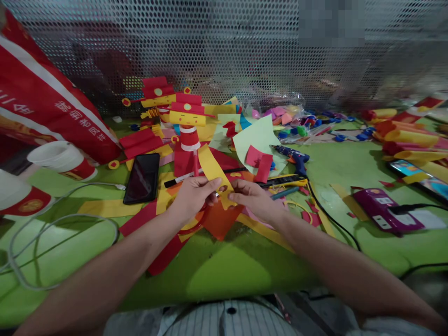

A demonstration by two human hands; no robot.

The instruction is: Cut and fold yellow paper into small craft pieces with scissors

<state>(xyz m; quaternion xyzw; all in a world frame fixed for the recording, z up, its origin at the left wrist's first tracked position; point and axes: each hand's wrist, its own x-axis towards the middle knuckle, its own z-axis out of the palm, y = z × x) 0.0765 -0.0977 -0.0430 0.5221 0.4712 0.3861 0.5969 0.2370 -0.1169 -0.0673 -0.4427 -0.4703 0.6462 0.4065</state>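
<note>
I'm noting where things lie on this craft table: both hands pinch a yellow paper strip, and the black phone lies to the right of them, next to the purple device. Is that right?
Not quite. In the head view the left hand and right hand do pinch the yellow paper strip, but the black phone lies to their left, far from the purple device on the right.

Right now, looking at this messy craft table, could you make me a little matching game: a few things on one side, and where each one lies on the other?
Things:
1. black phone
2. blue glue gun
3. purple device
4. yellow paper strip

Places:
A. held between left hand and right hand
B. far right of the green table, cable plugged in
C. left of the hands, screen up
D. behind the right hand, beside pale green paper

Pairs: 1-C, 2-D, 3-B, 4-A
</note>
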